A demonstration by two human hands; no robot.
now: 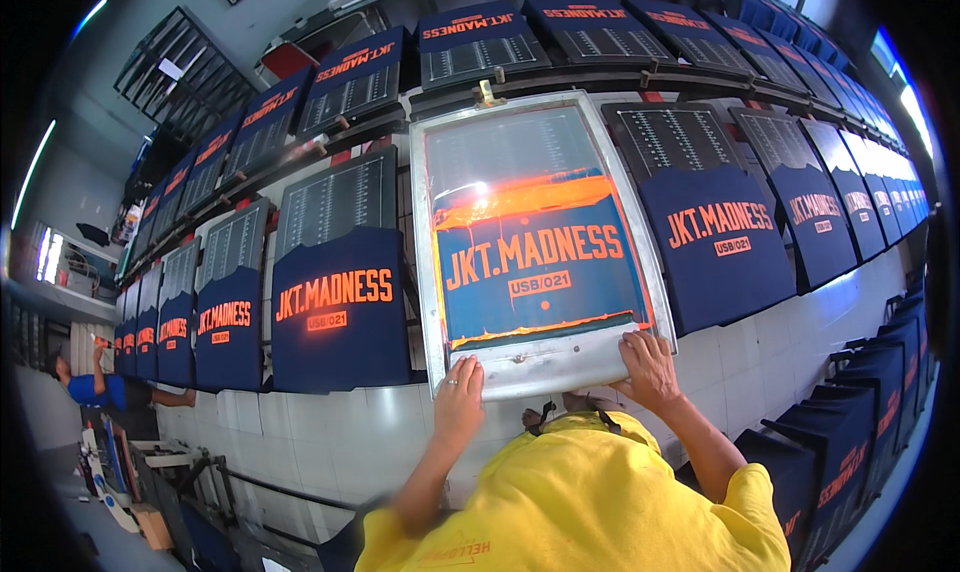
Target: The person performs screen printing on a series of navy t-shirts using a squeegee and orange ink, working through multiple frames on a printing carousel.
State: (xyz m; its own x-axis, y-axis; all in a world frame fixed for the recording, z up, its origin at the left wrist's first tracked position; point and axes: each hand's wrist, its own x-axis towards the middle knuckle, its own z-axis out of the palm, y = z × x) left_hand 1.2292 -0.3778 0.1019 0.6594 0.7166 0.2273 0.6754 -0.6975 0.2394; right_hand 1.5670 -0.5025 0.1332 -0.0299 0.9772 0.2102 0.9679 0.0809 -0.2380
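A screen printing frame with a silver metal border lies over a dark blue shirt panel in front of me. Orange ink is banked across the mesh toward its far end, and orange lettering shows through below it. Along the near end runs a metal bar with a dark edge, which looks like a squeegee. My left hand is closed around the frame's near left corner. My right hand grips the near right corner, thumb on top. The undersides of both grips are hidden.
Printed dark blue shirts on boards stand at both sides, such as one at left and one at right. A second row runs behind. More shirts hang at lower right. A co-worker is at far left.
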